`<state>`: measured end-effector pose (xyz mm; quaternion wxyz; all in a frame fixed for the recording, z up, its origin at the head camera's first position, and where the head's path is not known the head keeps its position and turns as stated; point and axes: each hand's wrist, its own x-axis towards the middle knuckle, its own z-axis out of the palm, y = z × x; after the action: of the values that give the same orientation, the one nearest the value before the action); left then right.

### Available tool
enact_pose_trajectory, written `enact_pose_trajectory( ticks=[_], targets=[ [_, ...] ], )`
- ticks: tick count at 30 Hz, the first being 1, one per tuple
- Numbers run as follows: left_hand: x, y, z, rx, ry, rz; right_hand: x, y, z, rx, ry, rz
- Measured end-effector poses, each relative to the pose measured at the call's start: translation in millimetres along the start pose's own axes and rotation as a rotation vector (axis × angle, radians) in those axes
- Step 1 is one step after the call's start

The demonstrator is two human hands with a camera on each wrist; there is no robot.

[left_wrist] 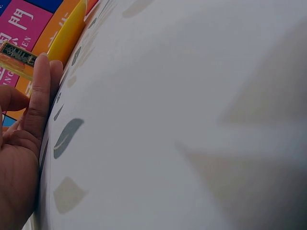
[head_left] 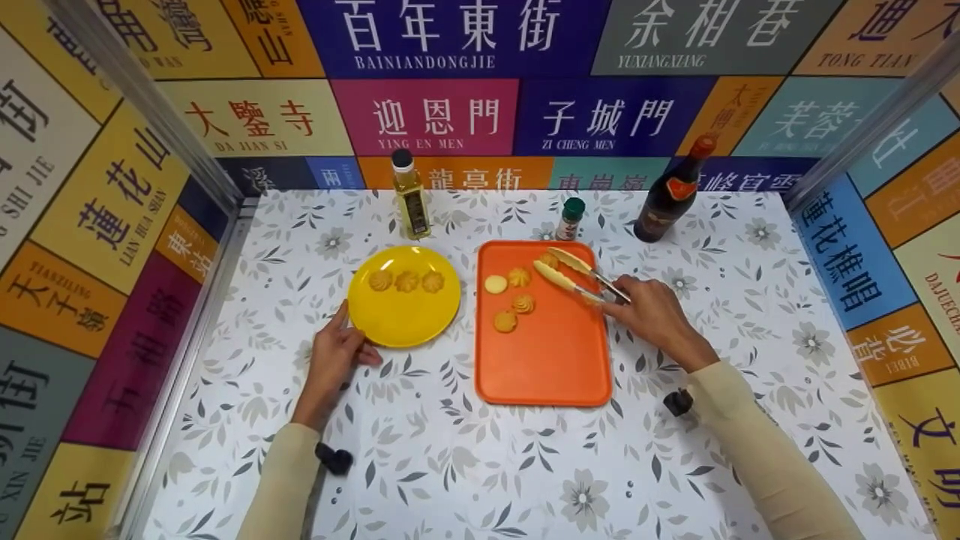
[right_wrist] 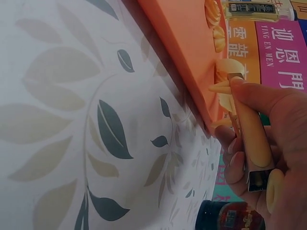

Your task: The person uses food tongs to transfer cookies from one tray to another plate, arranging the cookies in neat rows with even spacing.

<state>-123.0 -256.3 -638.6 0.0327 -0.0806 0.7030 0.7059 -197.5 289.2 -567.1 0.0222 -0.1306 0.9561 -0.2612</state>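
Note:
My right hand point(head_left: 654, 311) grips metal kitchen tongs point(head_left: 574, 288) with cream-coloured tips, over the upper right of an orange tray point(head_left: 544, 367). Between the spread tips lies a cookie point(head_left: 549, 259); whether they touch it I cannot tell. Several other cookies point(head_left: 523, 303) lie on the tray, one a plain pale round point(head_left: 495, 284). The left hand point(head_left: 336, 358) rests at the lower left rim of a yellow plate point(head_left: 405, 326), its fingers fairly straight in the left wrist view. Three swirled cookies point(head_left: 406, 281) sit in a row on that plate.
Behind the plate stands an oil bottle point(head_left: 411, 202). A small green-capped jar point(head_left: 571, 219) is just beyond the tray, and a dark red-topped bottle point(head_left: 670, 196) stands at the back right. Sign-covered panels point(head_left: 427, 116) border the patterned table point(head_left: 435, 465).

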Motion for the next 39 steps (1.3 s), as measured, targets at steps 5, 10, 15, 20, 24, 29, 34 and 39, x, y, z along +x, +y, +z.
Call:
enact_pose_trajectory(
  ticks=[5,10,15,20,24,29,34,39],
  targets=[
    [0.8,0.1,-0.4,-0.002,0.01,-0.026,-0.3,0,-1,0.006,-0.028,0.015],
    [1.6,-0.5,-0.3,-0.004,0.01,-0.04,0.9,0,-3,0.016,-0.085,0.068],
    [2.2,-0.6,0.3,-0.012,0.011,-0.043,2.5,-2,-5,0.028,-0.122,0.101],
    [2.4,-1.9,-0.2,-0.003,0.0,-0.013,3.2,-3,-4,0.005,-0.101,0.078],
    [2.9,-4.2,-1.4,0.035,0.001,0.015,3.9,-7,-4,-0.012,-0.079,0.06],
    [3.5,-3.8,-1.6,0.069,0.008,-0.002,6.6,-15,-6,-0.028,-0.061,0.067],
    [2.4,-1.6,-0.4,0.064,0.015,-0.026,8.9,-19,-7,-0.038,-0.071,0.063],
    [0.8,0.2,0.2,0.062,0.017,-0.044,8.7,-19,-7,-0.041,-0.077,0.047]
  ],
)
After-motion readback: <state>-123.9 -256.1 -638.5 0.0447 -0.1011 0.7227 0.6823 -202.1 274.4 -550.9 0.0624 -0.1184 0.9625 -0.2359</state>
